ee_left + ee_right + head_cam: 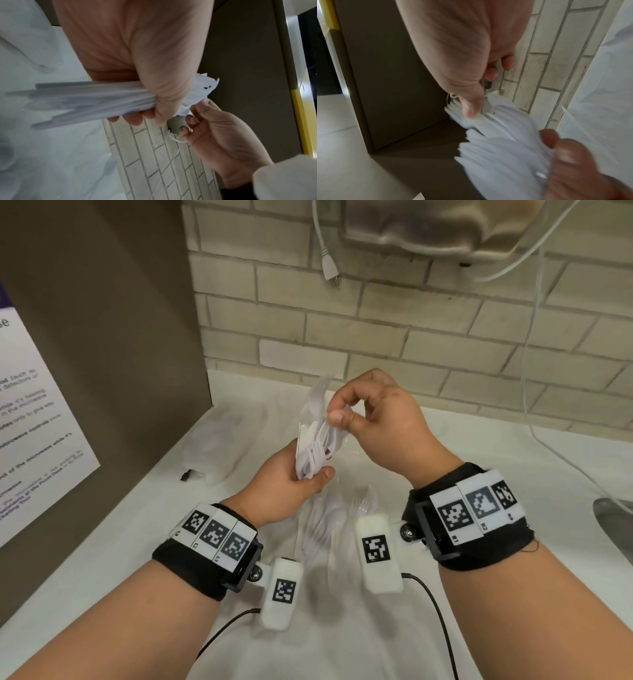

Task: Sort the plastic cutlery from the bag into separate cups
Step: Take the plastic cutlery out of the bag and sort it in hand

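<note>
My left hand (308, 474) grips a bundle of white plastic cutlery (313, 450) upright above the white counter (479, 474). The bundle seems partly wrapped in clear film. My right hand (337, 415) pinches the top of one piece between thumb and forefinger. In the left wrist view the handles of the bundle (77, 100) stick out of my left hand (145, 111), with my right hand (195, 116) at the fork ends. The right wrist view shows my right hand (471, 108) on the blurred bundle (501, 148). Several loose forks and spoons (329, 522) lie on the counter below my hands. No cup is plainly visible.
A brown panel (120, 320) with a printed notice (30, 422) stands close on the left. A crumpled translucent plastic heap (215, 450) lies at its foot. The brick wall (428, 337) is behind, with a dangling white plug (330, 273). A metal rim (613, 518) shows at the right.
</note>
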Motion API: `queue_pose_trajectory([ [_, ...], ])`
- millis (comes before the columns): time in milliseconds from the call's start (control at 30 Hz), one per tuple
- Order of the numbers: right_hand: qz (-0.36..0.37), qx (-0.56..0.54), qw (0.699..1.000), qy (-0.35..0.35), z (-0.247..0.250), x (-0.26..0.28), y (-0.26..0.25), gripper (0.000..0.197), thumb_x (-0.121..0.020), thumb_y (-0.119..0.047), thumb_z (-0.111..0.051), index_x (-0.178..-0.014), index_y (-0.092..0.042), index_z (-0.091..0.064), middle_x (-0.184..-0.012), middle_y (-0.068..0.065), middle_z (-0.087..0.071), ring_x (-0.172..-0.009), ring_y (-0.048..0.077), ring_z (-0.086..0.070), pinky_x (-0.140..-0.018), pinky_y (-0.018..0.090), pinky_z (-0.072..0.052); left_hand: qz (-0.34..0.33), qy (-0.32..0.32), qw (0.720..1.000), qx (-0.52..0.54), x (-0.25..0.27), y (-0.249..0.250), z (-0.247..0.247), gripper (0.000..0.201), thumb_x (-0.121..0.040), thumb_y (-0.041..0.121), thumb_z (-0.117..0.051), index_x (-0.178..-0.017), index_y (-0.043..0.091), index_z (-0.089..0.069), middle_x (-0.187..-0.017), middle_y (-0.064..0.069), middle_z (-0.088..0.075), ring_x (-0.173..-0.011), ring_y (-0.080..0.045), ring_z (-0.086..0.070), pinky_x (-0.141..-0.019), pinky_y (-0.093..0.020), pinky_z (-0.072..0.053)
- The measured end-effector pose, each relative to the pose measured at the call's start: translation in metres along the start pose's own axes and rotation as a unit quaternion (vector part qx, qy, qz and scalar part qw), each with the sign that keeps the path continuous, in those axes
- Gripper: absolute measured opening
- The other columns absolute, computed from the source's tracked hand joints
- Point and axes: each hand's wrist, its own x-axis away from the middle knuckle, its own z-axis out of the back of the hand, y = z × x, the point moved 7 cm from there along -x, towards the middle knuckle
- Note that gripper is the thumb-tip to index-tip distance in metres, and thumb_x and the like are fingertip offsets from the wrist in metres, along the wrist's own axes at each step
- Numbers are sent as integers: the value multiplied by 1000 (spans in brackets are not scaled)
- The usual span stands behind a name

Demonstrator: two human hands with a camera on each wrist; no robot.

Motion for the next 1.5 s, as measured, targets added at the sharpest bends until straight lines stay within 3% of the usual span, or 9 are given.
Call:
queue_pose_trajectory([
  [267, -34, -31, 998, -42, -11, 8, 16, 23, -83, -16, -71, -74, -32, -56, -95, -12, -46, -68, -18, -44, -69, 1, -32, -1, -14, 1000, 1, 1, 1, -7, 30, -83, 32, -61, -109, 21, -55, -100, -14, -67, -77, -25, -66, -77, -46, -56],
  [400, -26, -194, 981, -12, -4, 9, 24, 12, -81, -20, -64, -86, -10, -58, -104, -8, -55, -80, 12, -48, -76, 27, -41, -13, -24, 1000, -13, 0, 1, -7, 17, -90, 22, -62, -102, 29, -53, -88, -5, -66, -74, -19, -65, -74, -36, -55],
  [567, 40, -276, 960, -37, 0, 11, 19, 15, -75, -19, -68, -74, -11, -55, -138, -10, -52, -115, 15, -53, -88, 41, -41, -25, -53, 998, 3, 1, 2, -13, 19, -90, 16, -62, -93, 32, -52, -79, 8, -61, -67, -3, -60, -66, -18, -51],
  [767, 85, -317, 945, 5, 5, 13, 15, 13, -74, -7, -70, -70, -14, -58, -134, -1, -56, -108, 14, -58, -97, 39, -45, -11, -80, 996, 39, 3, 4, -17, 16, -90, 14, -62, -92, 29, -56, -81, 8, -61, -67, -2, -62, -64, -19, -49],
  [967, 44, -259, 965, 14, 0, 14, 19, 9, -74, -20, -69, -72, -19, -61, -99, 3, -72, -98, 30, -65, -88, 61, -46, -4, -77, 995, 59, 1, 6, -16, 14, -89, 11, -63, -90, 23, -57, -78, 6, -61, -64, -4, -60, -63, -19, -50],
  [1200, 15, -395, 916, 75, 11, 18, 18, 3, -92, -11, -49, -93, -13, -51, -91, 1, -74, -93, 23, -66, -84, 36, -50, 18, -55, 996, 65, 2, -3, -14, 15, -85, 21, -66, -98, 25, -58, -82, 5, -63, -66, -6, -62, -67, -22, -52],
  [1333, 11, -471, 867, 164, 31, 19, 9, 11, -103, -22, -30, -98, -19, -39, -63, 2, -58, -54, 25, -61, -66, 42, -53, 40, -25, 996, 79, 0, -9, -14, 14, -90, 9, -61, -102, 14, -56, -83, 3, -60, -63, -3, -65, -63, -17, -49],
  [1433, -11, -380, 915, 137, 35, 16, -4, 13, -98, -27, -43, -91, -17, -46, -61, -2, -47, -41, 13, -42, -46, 26, -40, 36, 12, 999, 36, -4, -12, -8, 13, -88, 10, -62, -96, 16, -53, -78, 1, -57, -56, -5, -61, -58, -20, -48],
  [1500, -43, -212, 974, 70, 23, 16, -8, 17, -88, -30, -66, -83, -15, -60, -62, -8, -54, -49, 6, -49, -50, 23, -43, 28, 38, 999, -16, -8, -14, -4, 15, -87, 15, -63, -97, 18, -53, -76, 2, -58, -58, -6, -58, -57, -23, -47],
])
